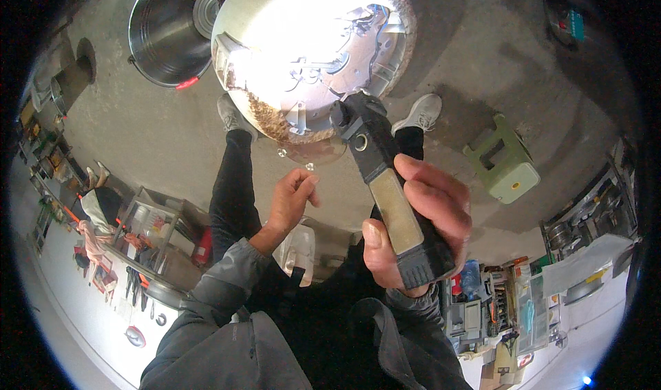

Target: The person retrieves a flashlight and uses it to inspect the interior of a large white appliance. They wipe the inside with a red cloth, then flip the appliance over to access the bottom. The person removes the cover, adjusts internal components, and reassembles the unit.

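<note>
My right hand (439,214) grips a black handheld work light (379,178) with a pale yellow panel along its side. The head of the light points at an opened, rounded white appliance (310,95), part of which is washed out by glare. Blue and dark wires (379,44), a metal bracket (298,117) and other fittings show inside its housing. Brown grime covers part of the rim. My left hand (290,200) is curled below the appliance, thumb against the forefinger, with nothing visible in it. Just beyond it is a translucent brownish cover (315,151) with small clear tabs.
A metal bucket (168,33) with a red grip on its handle is at upper left. On the right is a green plastic stool (501,157). A glass-sided cabinet (155,225) stands lower left; cluttered shelves (490,302) line the lower right. My shoes (423,112) flank the appliance.
</note>
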The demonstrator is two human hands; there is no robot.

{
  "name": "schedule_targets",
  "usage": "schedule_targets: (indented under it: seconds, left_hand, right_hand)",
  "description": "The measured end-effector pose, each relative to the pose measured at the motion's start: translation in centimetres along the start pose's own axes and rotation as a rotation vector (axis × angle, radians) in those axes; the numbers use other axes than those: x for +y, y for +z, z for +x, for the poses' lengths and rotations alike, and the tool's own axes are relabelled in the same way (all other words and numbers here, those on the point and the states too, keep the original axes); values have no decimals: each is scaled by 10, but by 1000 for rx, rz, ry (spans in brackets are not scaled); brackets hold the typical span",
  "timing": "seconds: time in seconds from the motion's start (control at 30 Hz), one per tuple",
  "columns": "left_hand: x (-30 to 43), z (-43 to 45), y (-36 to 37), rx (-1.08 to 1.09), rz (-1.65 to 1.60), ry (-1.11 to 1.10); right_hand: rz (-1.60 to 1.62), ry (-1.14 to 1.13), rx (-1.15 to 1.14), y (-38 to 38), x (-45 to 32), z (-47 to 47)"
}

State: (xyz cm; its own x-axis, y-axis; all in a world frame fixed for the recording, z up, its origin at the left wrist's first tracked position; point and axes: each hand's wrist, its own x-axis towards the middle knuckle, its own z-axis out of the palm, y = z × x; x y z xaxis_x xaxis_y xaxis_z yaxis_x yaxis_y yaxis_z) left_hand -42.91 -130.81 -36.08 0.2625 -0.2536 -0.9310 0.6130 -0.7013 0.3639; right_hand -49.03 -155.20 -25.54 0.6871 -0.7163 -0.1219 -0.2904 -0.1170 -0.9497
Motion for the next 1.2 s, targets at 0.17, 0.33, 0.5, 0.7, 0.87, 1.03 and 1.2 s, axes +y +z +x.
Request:
schedule_targets:
  seconds: [0.17, 0.33, 0.5, 0.7, 0.87, 1.03, 1.2]
  left_hand:
    - [15, -6, 3, 18, -56, -73]
    - [4, -4, 4, 37, -34, 1]
    - [-1, -4, 5, 80, -10, 100]
    - [-2, -3, 12, 97, -32, 129]
    - [26, -1, 27, 31, 101, 2]
    - [39, 4, 61, 71, 195, 226]
    - [38, -52, 118, 199, -104, 177]
  right_hand:
    - [1, -9, -18, -3, 0, -3]
    - [29, 24, -28, -6, -3, -8]
    - [100, 54, -84, -10, -7, -10]
    - [118, 45, -82, -17, -6, -19]
    - [103, -23, -42, -39, 6, -21]
    - [296, -40, 42, -64, 23, -21]
    - [385, -112, -6, -113, 14, -13]
